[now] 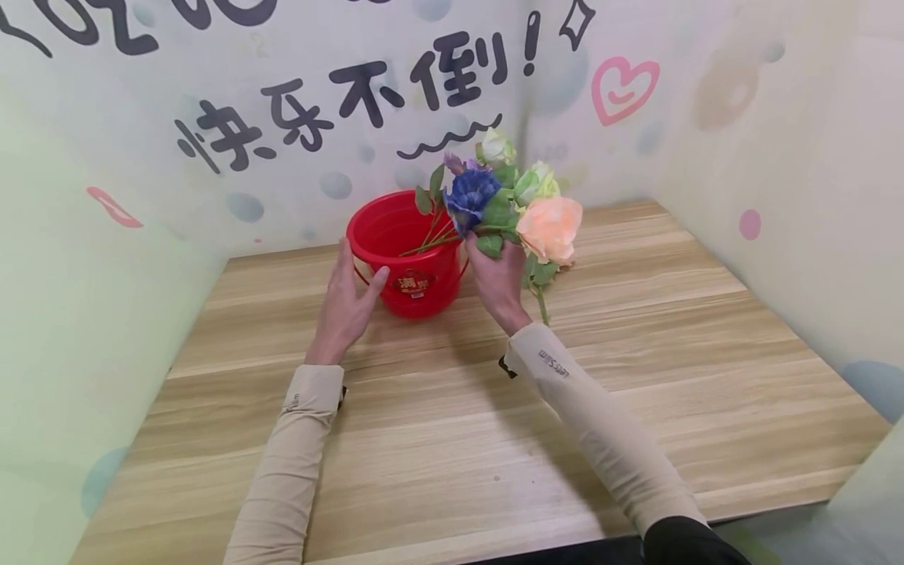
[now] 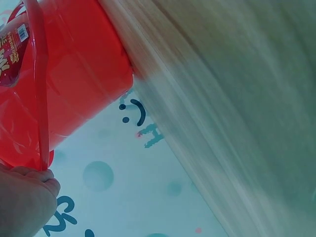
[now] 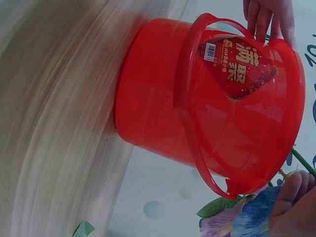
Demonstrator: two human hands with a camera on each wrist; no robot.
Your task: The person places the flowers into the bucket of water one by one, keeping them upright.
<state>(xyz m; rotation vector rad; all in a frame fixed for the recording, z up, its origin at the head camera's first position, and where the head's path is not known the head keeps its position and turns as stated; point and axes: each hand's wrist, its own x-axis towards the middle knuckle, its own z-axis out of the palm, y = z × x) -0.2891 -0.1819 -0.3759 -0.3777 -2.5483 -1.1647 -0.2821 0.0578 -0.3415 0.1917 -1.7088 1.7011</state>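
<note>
Several green stems (image 1: 432,245) slanted from the right hand (image 1: 500,278) over the mouth of a red bucket (image 1: 439,275); leaves partly hid that hand, and its own wrist view cut it off. Inside, the bucket's bottom was out of sight. A ruffled blue bloom (image 1: 472,192) sat just above the right fingers, a layered peach bloom (image 1: 551,227) beyond them to the right. Glossy and tapering, the bucket stood between both hands. The right fingers gripped the stems; the left hand (image 1: 342,310), thumb spread from nearly straight fingers, touched the bucket's side near the rim.
</note>
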